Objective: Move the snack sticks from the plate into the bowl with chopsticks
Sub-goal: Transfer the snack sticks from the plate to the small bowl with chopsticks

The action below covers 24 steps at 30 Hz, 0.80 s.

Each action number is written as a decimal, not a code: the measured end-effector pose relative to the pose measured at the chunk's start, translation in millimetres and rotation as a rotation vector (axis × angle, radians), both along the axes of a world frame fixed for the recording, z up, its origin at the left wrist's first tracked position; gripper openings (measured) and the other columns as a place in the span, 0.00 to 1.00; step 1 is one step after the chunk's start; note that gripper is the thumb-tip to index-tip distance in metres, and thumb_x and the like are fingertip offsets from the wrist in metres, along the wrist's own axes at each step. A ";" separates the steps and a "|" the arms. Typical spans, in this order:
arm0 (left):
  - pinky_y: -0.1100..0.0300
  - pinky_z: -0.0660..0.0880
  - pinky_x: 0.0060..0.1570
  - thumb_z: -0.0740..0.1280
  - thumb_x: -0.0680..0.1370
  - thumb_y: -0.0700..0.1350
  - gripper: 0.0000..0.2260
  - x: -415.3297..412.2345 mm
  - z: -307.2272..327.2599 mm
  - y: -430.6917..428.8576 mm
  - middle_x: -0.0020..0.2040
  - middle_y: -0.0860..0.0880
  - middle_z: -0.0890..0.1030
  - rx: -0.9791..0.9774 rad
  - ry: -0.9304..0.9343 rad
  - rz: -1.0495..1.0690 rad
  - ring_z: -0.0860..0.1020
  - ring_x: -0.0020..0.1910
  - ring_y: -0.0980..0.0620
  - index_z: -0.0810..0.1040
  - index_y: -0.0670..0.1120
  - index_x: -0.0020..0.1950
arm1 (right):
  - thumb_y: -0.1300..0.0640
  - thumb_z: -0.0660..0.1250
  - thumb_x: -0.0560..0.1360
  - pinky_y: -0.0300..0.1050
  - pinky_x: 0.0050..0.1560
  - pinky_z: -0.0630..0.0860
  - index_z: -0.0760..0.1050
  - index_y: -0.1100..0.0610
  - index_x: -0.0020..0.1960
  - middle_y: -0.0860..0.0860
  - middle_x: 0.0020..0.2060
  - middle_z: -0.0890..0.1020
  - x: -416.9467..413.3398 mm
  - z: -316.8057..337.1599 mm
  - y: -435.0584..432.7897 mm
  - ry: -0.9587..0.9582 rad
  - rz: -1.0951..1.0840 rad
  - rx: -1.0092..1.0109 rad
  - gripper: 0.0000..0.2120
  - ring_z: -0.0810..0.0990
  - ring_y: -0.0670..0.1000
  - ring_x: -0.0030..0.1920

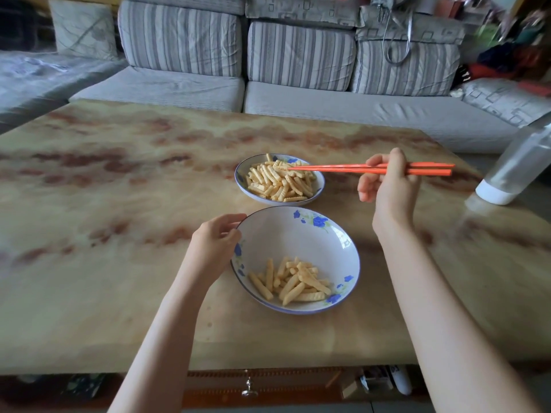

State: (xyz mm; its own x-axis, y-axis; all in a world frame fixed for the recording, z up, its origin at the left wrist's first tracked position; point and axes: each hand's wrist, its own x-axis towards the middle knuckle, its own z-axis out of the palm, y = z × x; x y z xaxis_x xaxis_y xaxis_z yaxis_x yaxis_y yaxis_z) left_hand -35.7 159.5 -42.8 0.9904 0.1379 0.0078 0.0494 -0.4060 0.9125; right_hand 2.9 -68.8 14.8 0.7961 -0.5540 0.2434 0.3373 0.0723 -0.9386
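Right hand [389,181] gripping chopsticks [369,169] (tips over plate [319,186])

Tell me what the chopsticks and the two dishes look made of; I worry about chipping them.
The chopsticks look like plastic or lacquered wood: an even orange with a slight sheen; which one is unclear. The near dish and far dish look like glazed ceramic: glossy white with a window reflection, blue flower prints and a thin dark rim line.

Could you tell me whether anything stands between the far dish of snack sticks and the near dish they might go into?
Nothing visible does. Only bare table lies between the far dish and the near dish. The left hand holds the near dish's left rim, off the path.
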 end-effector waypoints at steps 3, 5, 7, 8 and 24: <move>0.66 0.74 0.41 0.60 0.76 0.35 0.18 -0.8 -0.4 0.2 0.51 0.49 0.82 -0.006 0.003 0.006 0.79 0.46 0.51 0.81 0.51 0.59 | 0.55 0.53 0.82 0.37 0.21 0.61 0.71 0.58 0.35 0.51 0.17 0.71 -15.9 3.1 -12.2 0.004 0.045 -0.011 0.19 0.66 0.50 0.18; 0.65 0.75 0.42 0.60 0.76 0.35 0.18 -1.0 -0.2 0.1 0.51 0.49 0.82 -0.007 0.004 0.006 0.80 0.46 0.51 0.81 0.51 0.59 | 0.54 0.53 0.81 0.38 0.22 0.59 0.71 0.58 0.35 0.52 0.17 0.70 -25.7 5.8 -20.6 0.038 0.114 -0.052 0.19 0.64 0.51 0.17; 0.61 0.76 0.44 0.60 0.76 0.35 0.18 -1.0 -0.1 -0.1 0.52 0.49 0.82 -0.005 0.004 0.009 0.80 0.47 0.50 0.81 0.51 0.59 | 0.54 0.53 0.82 0.38 0.22 0.57 0.71 0.59 0.35 0.52 0.16 0.69 -35.2 10.6 -28.0 0.074 0.218 -0.111 0.20 0.63 0.51 0.17; 0.59 0.76 0.47 0.60 0.76 0.35 0.18 -1.0 -0.2 -0.2 0.52 0.49 0.82 -0.003 0.004 0.012 0.80 0.47 0.50 0.81 0.51 0.59 | 0.54 0.53 0.82 0.38 0.21 0.57 0.71 0.59 0.35 0.53 0.16 0.69 -40.1 14.4 -31.5 0.092 0.273 -0.144 0.20 0.63 0.50 0.17; 0.63 0.73 0.45 0.61 0.75 0.35 0.18 -1.7 -1.5 -0.4 0.53 0.48 0.82 0.007 -0.002 0.006 0.79 0.49 0.51 0.81 0.51 0.60 | 0.53 0.53 0.82 0.36 0.18 0.56 0.70 0.61 0.36 0.53 0.15 0.65 -58.1 18.3 -46.1 0.289 0.493 -0.336 0.20 0.61 0.48 0.16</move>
